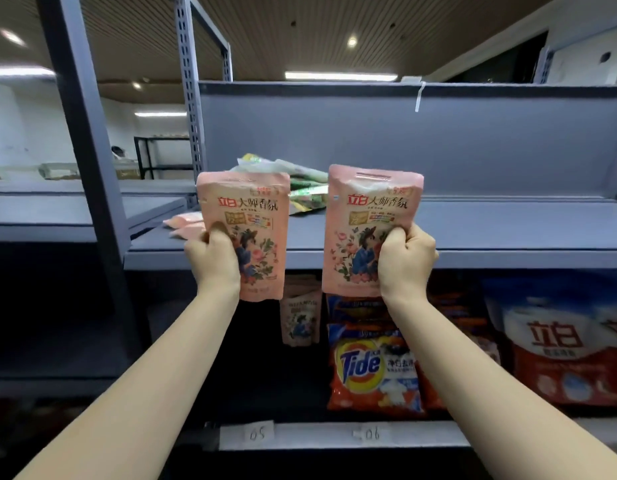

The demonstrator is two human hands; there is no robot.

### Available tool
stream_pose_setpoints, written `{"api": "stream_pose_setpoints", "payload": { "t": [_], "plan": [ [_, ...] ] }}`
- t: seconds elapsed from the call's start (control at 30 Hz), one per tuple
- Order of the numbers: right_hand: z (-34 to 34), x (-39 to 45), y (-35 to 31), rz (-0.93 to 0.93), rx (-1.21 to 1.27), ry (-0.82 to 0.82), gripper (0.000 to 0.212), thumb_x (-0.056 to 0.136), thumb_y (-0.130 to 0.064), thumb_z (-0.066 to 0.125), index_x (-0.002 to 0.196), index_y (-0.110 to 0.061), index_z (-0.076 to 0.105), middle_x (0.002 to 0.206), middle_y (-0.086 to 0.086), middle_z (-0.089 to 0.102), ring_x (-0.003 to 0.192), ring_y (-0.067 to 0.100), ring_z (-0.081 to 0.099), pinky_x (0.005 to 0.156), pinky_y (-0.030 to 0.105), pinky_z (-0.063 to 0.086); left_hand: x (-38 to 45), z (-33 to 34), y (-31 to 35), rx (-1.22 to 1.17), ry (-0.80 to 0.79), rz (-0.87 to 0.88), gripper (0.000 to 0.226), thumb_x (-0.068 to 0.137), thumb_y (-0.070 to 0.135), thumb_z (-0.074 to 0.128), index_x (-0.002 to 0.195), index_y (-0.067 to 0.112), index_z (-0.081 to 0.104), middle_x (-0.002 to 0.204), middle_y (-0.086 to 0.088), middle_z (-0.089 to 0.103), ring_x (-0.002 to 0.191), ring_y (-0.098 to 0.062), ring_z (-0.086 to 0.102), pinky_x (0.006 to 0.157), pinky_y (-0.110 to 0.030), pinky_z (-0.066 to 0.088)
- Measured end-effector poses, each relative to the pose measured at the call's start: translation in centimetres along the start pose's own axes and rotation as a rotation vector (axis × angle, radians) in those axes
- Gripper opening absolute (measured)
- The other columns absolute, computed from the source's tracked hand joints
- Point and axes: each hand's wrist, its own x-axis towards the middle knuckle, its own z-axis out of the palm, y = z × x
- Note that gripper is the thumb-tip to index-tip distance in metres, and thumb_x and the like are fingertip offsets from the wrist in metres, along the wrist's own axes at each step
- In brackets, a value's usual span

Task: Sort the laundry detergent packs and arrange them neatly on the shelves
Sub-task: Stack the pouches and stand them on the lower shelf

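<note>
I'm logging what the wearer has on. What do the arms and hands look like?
Both forearms are bare up to the frame edge: no sleeves in view. The left hand and right hand wear no gloves, rings, watch or bracelets that show.

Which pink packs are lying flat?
The two pink packs at the shelf's left end lie flat; the held ones and another below stand upright.

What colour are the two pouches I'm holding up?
Both pouches are pink with a floral picture, seen in the head view.
</note>
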Motion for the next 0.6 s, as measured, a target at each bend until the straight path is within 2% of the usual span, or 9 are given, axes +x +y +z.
{"api": "stream_pose_setpoints", "payload": {
  "t": [0.13, 0.3, 0.43, 0.53, 0.6],
  "plan": [
    [-0.3, -2.7, 2.5, -0.014, -0.062, -0.057, 0.039, 0.087, -0.013, 0.042, 0.049, -0.019, 0.036, 0.047, -0.005, 0.045, 0.05, 0.015, 0.043, 0.051, 0.032, 0.033, -1.2, -2.6, -3.1, 0.059, -0.003, -0.077, 0.028, 0.074, 0.021, 0.043, 0.046, 0.019, 0.038, 0.041, 0.01, 0.045, 0.044, -0.011, 0.045, 0.046, -0.023, 0.034],
    [-0.6, -5.8, 6.1, 0.086, -0.172, -0.207, 0.038, 0.088, -0.01, 0.044, 0.051, -0.018, 0.043, 0.05, -0.005, 0.05, 0.051, 0.014, 0.048, 0.047, 0.03, 0.033, -3.1, -5.3, -7.0, 0.17, -0.054, -0.154, 0.032, 0.085, 0.015, 0.041, 0.053, 0.015, 0.044, 0.04, 0.012, 0.051, 0.036, -0.002, 0.049, 0.037, -0.016, 0.036],
    [0.0, -7.7, 9.2, 0.362, -0.194, -0.428, 0.028, 0.091, -0.008, 0.041, 0.072, 0.003, 0.058, 0.064, 0.007, 0.056, 0.062, 0.019, 0.049, 0.055, 0.028, 0.033, -4.2, -7.0, -10.3, 0.304, -0.131, -0.255, 0.027, 0.084, 0.016, 0.04, 0.062, 0.011, 0.055, 0.062, 0.001, 0.062, 0.061, -0.017, 0.059, 0.056, -0.032, 0.048],
    [1.0, -8.6, 11.6, 0.604, -0.242, -0.559, 0.025, 0.095, -0.011, 0.04, 0.08, -0.005, 0.06, 0.071, 0.005, 0.056, 0.067, 0.02, 0.05, 0.059, 0.028, 0.035, -4.3, -8.1, -12.7, 0.37, -0.184, -0.343, 0.028, 0.086, 0.017, 0.039, 0.07, 0.011, 0.062, 0.077, -0.007, 0.069, 0.076, -0.027, 0.066, 0.072, -0.043, 0.054],
    [2.2, -9.2, 12.9, 0.767, -0.245, -0.616, 0.02, 0.097, -0.012, 0.039, 0.102, -0.005, 0.057, 0.089, 0.008, 0.058, 0.074, 0.02, 0.051, 0.059, 0.026, 0.036, -4.1, -8.5, -13.9, 0.408, -0.212, -0.388, 0.026, 0.088, 0.017, 0.039, 0.074, 0.011, 0.061, 0.081, -0.009, 0.068, 0.081, -0.029, 0.065, 0.074, -0.043, 0.054]
  ]
}}
